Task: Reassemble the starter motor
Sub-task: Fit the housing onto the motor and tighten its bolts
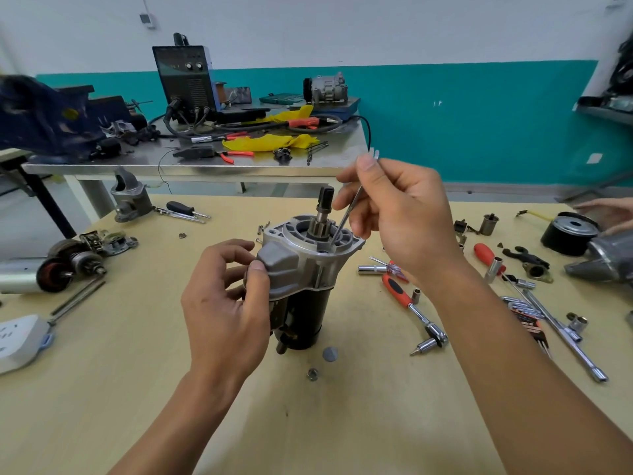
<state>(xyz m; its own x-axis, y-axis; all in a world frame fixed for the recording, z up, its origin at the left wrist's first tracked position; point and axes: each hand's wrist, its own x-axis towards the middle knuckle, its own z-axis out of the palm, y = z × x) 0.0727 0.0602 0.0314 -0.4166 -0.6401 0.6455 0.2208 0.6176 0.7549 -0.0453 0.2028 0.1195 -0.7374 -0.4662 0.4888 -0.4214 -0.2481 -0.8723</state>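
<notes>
While the starter motor (301, 269) is standing on end near the middle of the wooden table (137, 389), its long axis is running vertically, with the black cylindrical body resting on the tabletop and the toothed pinion shaft (323, 207) pointing straight up out of the grey flanged housing. The left hand (222, 303) is gripping the motor's left side, fingers curled round it and the thumb pressing on the grey cover. The right hand (400, 217) is pinching a thin metal tool (346, 217) between thumb and fingers; the tool is slanting down and to the left, its tip touching the flange just beside the shaft. A small nut (312, 374) and a grey disc (330, 354) are lying near the motor's base.
</notes>
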